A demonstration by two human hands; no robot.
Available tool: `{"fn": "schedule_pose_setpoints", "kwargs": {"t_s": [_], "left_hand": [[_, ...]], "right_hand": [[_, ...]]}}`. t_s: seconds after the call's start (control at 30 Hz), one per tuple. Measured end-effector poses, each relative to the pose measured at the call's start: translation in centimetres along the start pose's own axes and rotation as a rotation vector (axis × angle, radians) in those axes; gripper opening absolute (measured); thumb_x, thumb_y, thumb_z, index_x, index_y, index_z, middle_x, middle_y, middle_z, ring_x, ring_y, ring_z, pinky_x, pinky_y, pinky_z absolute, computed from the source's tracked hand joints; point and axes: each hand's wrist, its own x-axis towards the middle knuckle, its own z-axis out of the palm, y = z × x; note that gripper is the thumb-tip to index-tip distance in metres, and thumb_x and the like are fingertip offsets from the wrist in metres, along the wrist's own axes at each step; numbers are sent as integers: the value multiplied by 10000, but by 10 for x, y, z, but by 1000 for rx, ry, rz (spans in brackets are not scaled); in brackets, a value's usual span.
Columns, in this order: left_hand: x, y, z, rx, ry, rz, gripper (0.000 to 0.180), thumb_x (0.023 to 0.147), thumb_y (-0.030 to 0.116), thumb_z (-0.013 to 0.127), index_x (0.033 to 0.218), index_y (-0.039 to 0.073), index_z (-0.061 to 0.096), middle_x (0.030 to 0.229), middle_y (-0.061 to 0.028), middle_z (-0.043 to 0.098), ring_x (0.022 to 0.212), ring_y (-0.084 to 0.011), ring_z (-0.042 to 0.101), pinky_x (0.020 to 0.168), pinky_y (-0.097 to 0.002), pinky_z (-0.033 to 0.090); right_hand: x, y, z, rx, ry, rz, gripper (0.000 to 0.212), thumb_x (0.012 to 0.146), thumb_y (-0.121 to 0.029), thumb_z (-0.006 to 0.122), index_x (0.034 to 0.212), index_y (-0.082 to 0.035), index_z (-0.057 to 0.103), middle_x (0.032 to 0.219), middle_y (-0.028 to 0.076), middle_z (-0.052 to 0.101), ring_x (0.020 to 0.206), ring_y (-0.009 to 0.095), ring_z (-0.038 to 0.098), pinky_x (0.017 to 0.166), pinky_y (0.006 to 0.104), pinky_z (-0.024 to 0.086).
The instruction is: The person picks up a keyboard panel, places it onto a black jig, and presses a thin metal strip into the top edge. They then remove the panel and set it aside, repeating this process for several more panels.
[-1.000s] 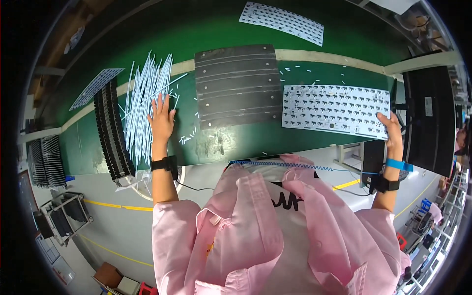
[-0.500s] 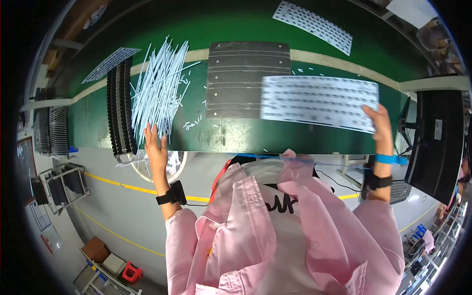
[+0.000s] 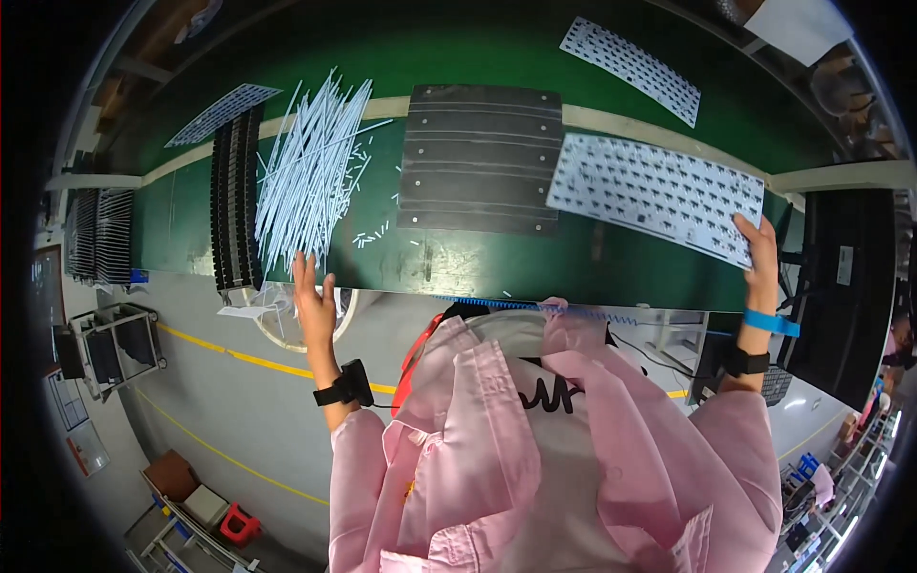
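Note:
My right hand point(image 3: 757, 250) grips the right end of a white keyboard circuit board point(image 3: 659, 191), which has rows of small dark marks. The board slants down to the right, and its left end meets or slightly overlaps the right edge of a dark grey grooved plate point(image 3: 482, 162). My left hand point(image 3: 313, 296) is open with its fingers stretched out at the near end of a pile of thin white strips point(image 3: 310, 181). Whether its fingertips touch the strips I cannot tell. Short white pieces point(image 3: 371, 237) lie scattered between the pile and the plate.
A black slotted rack point(image 3: 235, 201) stands left of the strips, with another keyboard board point(image 3: 222, 115) at its far end. A third board point(image 3: 632, 72) lies at the back right. A dark monitor point(image 3: 841, 286) stands at the right. Below the table's front edge is a round white-rimmed bin point(image 3: 353, 310).
The board in my right hand has moved right and turned, its right end now lower. It covers less of the grey plate. My left hand stays by the strips, slightly shifted.

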Motion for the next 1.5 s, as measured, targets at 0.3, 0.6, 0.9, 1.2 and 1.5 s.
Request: {"fn": "schedule_pose_setpoints", "kwargs": {"t_s": [0.3,0.6,0.9,1.2,1.5], "left_hand": [[31,18,12,-43,-13,78,421,780,93,551,1171,-12,436,1278,-221,352,1175,-371,344,947,-390,304],[167,142,-45,-191,91,539,455,783,166,570,1206,65,435,1297,-163,361,1140,-339,409,907,-350,357],[204,135,-89,-236,40,602,450,780,210,575,1202,109,455,1308,-120,366,1147,-298,418,871,-343,385],[208,99,-78,-213,-153,502,456,786,227,573,1204,93,448,1303,-143,364,1167,-306,392,907,-337,356],[223,170,13,-484,-853,735,504,732,123,591,1186,-28,432,1102,-145,533,952,-197,514,840,-313,396]], "right_hand": [[49,26,165,73,-177,-45,256,733,-49,583,979,21,570,910,92,612,813,177,579,717,276,455],[34,-29,245,65,-427,-200,262,745,-54,571,997,18,557,925,89,603,801,151,568,708,275,455],[18,-28,88,-37,-139,-43,342,751,-62,564,1065,56,498,980,132,585,838,186,582,747,300,465],[33,25,232,-13,-215,-44,280,742,-62,581,1013,9,561,925,78,612,780,156,583,706,270,467],[-24,3,208,101,-303,-290,270,694,-135,667,891,34,593,768,40,619,692,110,549,633,280,472]]}}
